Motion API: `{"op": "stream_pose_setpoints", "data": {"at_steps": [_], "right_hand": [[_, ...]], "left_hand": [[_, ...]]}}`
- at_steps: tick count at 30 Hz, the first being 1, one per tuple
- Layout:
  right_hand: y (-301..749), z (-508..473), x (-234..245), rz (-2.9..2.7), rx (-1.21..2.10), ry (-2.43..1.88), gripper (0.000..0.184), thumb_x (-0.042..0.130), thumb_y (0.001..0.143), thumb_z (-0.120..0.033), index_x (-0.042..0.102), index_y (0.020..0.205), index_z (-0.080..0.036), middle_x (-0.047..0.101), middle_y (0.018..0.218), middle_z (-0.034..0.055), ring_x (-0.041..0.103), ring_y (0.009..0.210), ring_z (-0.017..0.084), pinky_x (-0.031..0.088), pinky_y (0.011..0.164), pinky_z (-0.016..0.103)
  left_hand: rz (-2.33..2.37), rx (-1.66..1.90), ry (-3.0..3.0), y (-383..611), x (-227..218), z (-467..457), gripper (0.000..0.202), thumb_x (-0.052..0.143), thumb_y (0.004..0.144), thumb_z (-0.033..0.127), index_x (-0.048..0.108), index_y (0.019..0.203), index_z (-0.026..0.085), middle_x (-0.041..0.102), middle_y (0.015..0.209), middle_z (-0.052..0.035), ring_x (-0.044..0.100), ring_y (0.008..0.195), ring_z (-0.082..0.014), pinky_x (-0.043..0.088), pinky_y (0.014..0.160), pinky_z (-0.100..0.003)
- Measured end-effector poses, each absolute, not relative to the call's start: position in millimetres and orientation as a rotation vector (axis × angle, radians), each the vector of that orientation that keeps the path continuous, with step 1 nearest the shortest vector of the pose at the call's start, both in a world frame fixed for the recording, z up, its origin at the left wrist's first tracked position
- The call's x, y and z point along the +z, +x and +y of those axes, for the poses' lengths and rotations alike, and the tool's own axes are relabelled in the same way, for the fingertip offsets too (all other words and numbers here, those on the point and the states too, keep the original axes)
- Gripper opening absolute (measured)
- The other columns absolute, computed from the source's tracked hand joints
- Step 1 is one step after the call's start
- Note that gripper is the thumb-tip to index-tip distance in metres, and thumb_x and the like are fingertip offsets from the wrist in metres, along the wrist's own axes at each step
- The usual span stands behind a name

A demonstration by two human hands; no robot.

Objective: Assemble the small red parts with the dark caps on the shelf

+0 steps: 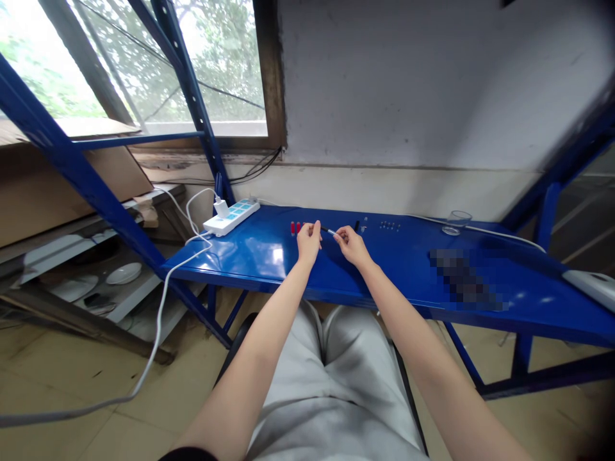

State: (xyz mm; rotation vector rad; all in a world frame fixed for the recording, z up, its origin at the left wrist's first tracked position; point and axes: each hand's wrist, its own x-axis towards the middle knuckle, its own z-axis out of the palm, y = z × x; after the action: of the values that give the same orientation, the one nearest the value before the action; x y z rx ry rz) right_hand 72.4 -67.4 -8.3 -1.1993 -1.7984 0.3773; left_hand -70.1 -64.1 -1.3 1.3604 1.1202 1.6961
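Above the blue tabletop (259, 251), my left hand (308, 242) and my right hand (352, 244) face each other. Between them runs a thin pen-like rod (328, 230), dark towards the left and silvery towards the right. The fingers of each hand are pinched at one end of it, covering both tips. Small red cylindrical pieces (293, 228) lie just left of my left hand. Beyond my right hand are a short black piece (357, 225) and a tiny pale piece (364, 228), too small to name.
Several tiny pieces (389, 226) lie in rows at the back. A white power strip (231, 217) with a plugged-in cable sits at the left end. A clear glass (456, 221) and a blurred-out dark object (464, 282) are to the right. Blue rack posts (192, 96) rise at the left.
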Motion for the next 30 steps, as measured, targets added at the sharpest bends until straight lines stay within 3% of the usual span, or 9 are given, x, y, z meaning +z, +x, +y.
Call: {"op": "stream_pose_setpoints", "data": {"at_steps": [13, 22, 30], "right_hand": [[78.3, -64.9, -8.5, -1.743, 0.051, -1.192, 0.020, 0.047, 0.083, -0.033, 0.060, 0.088, -0.018, 0.057, 0.087, 0.0073, 0.051, 0.068, 0.015, 0.042, 0.064, 0.028], [72.5, -63.5, -7.1, -1.750, 0.257, -1.028, 0.029, 0.045, 0.083, -0.042, 0.060, 0.086, -0.018, 0.054, 0.075, 0.0041, 0.048, 0.063, 0.014, 0.041, 0.062, 0.028], [73.8, -62.8, -11.3, -1.871, 0.349, -1.104, 0.028, 0.047, 0.079, -0.044, 0.058, 0.082, -0.019, 0.057, 0.076, 0.0050, 0.050, 0.065, 0.015, 0.041, 0.064, 0.027]], "left_hand": [[1.183, 1.814, 1.347, -71.3, 2.3, -66.1, 0.029, 0.048, 0.082, 0.045, 0.053, 0.082, 0.017, 0.048, 0.058, 0.0041, 0.041, 0.037, -0.0044, 0.032, 0.037, -0.018], [1.034, 1.561, 1.512, -64.5, -0.7, -66.0, 0.029, 0.063, 0.071, 0.042, 0.056, 0.078, 0.015, 0.054, 0.061, 0.0031, 0.044, 0.037, -0.0035, 0.034, 0.036, -0.017], [0.924, 1.433, 1.545, -66.1, -4.4, -63.5, 0.029, 0.050, 0.081, 0.044, 0.055, 0.081, 0.016, 0.049, 0.061, 0.0044, 0.043, 0.035, -0.0024, 0.033, 0.037, -0.017]]}}
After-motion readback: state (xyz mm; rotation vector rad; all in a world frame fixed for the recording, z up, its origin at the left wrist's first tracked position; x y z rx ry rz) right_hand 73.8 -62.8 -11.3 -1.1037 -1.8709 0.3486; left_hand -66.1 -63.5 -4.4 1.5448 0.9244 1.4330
